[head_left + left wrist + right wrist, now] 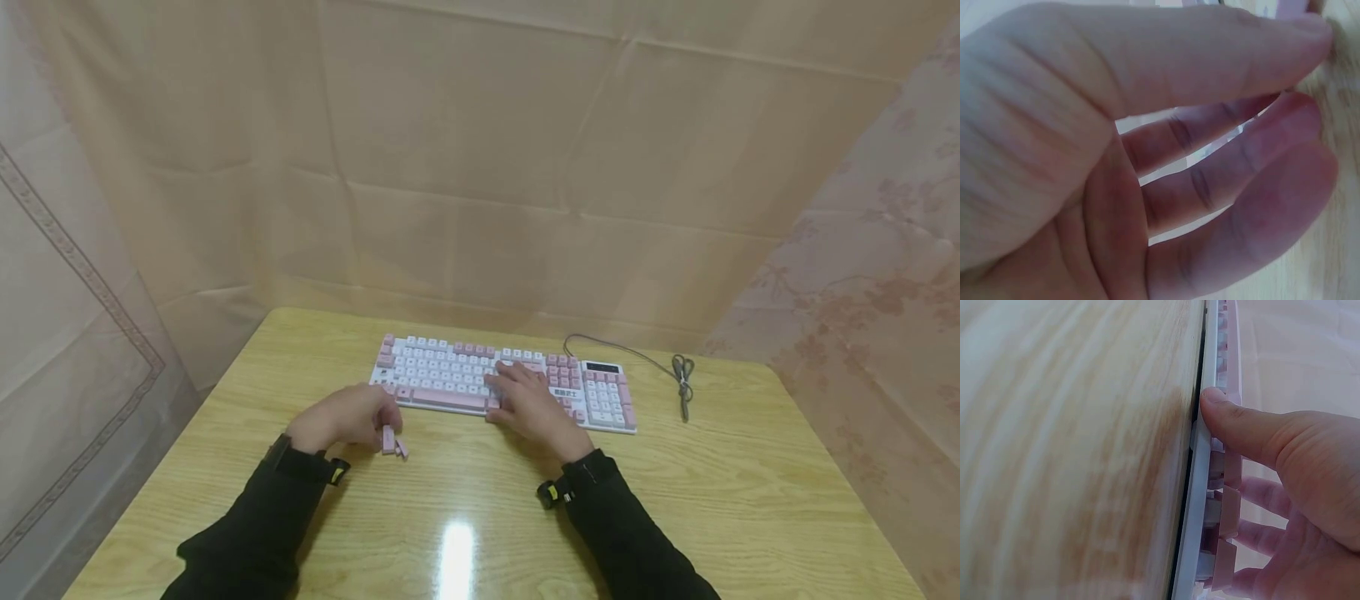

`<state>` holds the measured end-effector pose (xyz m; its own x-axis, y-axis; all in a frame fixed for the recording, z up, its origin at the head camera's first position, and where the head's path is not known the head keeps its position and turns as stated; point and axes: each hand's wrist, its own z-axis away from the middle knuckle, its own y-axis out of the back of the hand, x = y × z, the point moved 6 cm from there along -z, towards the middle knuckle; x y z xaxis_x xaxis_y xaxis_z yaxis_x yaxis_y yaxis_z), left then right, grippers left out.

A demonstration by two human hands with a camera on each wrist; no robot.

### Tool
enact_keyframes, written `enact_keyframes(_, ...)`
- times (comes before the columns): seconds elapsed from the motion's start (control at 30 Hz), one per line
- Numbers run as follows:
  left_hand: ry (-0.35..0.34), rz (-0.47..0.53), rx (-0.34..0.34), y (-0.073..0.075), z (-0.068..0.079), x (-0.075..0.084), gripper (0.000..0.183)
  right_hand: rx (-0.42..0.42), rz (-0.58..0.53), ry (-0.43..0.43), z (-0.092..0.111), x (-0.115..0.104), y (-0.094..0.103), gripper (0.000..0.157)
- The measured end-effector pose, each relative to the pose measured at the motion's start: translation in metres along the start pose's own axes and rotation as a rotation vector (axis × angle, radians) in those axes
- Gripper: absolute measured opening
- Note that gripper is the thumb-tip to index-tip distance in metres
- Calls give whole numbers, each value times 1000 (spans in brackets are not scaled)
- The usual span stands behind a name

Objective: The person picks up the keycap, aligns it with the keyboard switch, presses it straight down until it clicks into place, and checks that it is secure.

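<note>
A white-and-pink keyboard [450, 397] lies near the back of the wooden table. My left hand [348, 417] is low at its front left corner, fingers curled down. Its fingertips pinch a pink keycap [387, 440], and another small pink keycap [402, 449] lies just right of it. In the left wrist view, the thumb [1210, 59] hides most of the pinch, with a bit of pink keycap [1291, 7] beyond its tip. My right hand [532, 408] rests on the keyboard right of its middle, fingers spread over the keys. Its thumb [1235, 422] presses the front edge.
A grey cable [618, 344] runs from the keyboard's back to a tied bundle [683, 375] on the right. Behind the table [720, 500] hangs a beige curtain [465, 167]. Patterned cloths hang at both sides.
</note>
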<state>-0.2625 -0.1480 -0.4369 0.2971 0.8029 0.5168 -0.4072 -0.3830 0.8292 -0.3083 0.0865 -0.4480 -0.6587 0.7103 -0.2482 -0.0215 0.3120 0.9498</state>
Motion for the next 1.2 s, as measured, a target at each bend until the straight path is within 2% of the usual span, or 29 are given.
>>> enact_keyframes(0.17,10,-5,-2,-2,-1,0,18,3,-5,-2,0,-1,1,63)
enact_keyframes(0.47,50,14,14,-1,1,1,21,-1,0,-7,-1,-1,1,63)
enact_keyframes(0.7,-49,17,-2,-6,-2,9,17,-18,-14,-22,0,1,-1,63)
enact_keyframes(0.93,-46,-27,2,-6,-4,8,14,-23,-22,-32,1,0,-1,61)
enact_keyframes(1.2,-94,-45,60,-1,-5,11,8,-19,-37,-30,2,-2,2,61)
